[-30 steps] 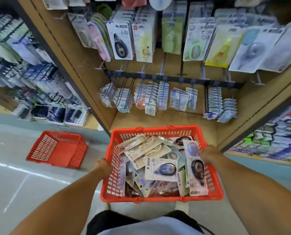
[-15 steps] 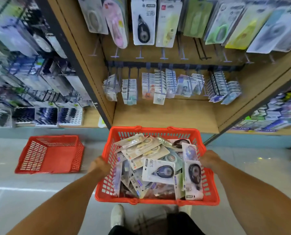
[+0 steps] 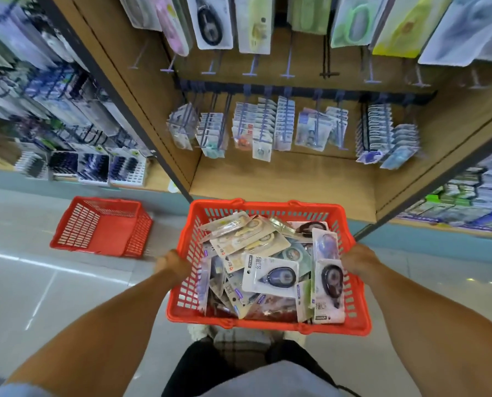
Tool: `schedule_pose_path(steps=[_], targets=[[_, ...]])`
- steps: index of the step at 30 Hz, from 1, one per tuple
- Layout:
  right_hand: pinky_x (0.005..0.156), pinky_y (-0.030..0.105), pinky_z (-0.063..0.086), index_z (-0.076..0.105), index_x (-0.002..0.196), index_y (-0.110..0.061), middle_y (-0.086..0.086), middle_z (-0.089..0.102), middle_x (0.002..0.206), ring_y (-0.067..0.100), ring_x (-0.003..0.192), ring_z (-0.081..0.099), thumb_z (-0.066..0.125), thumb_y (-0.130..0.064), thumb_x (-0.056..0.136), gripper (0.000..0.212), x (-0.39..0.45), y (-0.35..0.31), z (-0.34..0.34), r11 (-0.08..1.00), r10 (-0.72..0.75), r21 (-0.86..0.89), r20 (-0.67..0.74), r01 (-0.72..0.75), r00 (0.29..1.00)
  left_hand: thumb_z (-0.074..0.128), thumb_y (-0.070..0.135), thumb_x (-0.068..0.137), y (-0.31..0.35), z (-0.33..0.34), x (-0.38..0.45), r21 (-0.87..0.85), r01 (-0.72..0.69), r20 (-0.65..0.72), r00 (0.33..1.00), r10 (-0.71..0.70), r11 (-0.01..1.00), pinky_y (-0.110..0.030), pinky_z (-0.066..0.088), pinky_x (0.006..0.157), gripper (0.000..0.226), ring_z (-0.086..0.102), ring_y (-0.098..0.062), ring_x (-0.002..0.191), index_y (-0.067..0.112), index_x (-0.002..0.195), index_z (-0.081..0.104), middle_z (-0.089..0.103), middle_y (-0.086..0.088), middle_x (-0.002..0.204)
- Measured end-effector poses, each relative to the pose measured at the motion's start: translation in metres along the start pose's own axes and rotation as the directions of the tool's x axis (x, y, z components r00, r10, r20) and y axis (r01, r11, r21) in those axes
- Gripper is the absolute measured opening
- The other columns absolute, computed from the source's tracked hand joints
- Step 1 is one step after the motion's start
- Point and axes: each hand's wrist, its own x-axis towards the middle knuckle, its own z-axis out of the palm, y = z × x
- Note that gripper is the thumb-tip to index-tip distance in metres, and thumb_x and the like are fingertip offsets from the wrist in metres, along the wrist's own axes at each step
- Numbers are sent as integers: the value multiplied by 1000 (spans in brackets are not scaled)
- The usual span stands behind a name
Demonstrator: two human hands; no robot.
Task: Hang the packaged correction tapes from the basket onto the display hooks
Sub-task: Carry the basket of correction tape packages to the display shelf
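Both hands grip the red basket (image 3: 182, 296) of packaged correction tapes (image 3: 270, 275), left hand (image 3: 172, 263) and right hand (image 3: 358, 260) curled on opposite sides, near the display hooks (image 3: 287, 57).

Printed lettering shows on the packaged correction tapes (image 3: 270, 277) piled in the red basket (image 3: 182, 293), but motion blur leaves almost all of it unreadable. Large Chinese-style characters head one white card; small dark brand strips run along several package edges, none of them legible.
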Motion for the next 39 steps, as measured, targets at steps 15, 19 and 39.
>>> schedule_pose_path(steps=[15, 19, 39], targets=[[76, 40, 59, 58, 102, -5, 15, 66, 90, 28, 72, 66, 62, -31, 93, 27, -3, -35, 3, 993, 114, -17, -86, -116, 990, 56, 29, 99, 15, -11, 60, 14, -99, 71, 993, 97, 995, -43, 60, 93, 42, 71, -37, 110, 3, 130, 64, 70, -22, 127], [67, 38, 58, 57, 99, -6, 14, 65, 82, 27, 67, 67, 64, -33, 95, 29, -13, -67, 24, 988, 149, -22, -100, -152, 984, 58, 27, 97, -3, -33, 92, -47, -91, 92, 991, 95, 995, -47, 62, 89, 40, 74, -38, 100, 1, 126, 66, 73, -22, 118], [80, 44, 60, 59, 101, -15, 10, 67, 91, 30, 78, 69, 60, -36, 88, 25, 140, -41, 119, 985, 171, 7, -35, -171, 985, 65, 40, 96, 17, 50, 190, 24, -65, 141, 988, 61, 998, -43, 65, 84, 37, 77, -28, 90, 12, 121, 64, 76, -12, 111]])
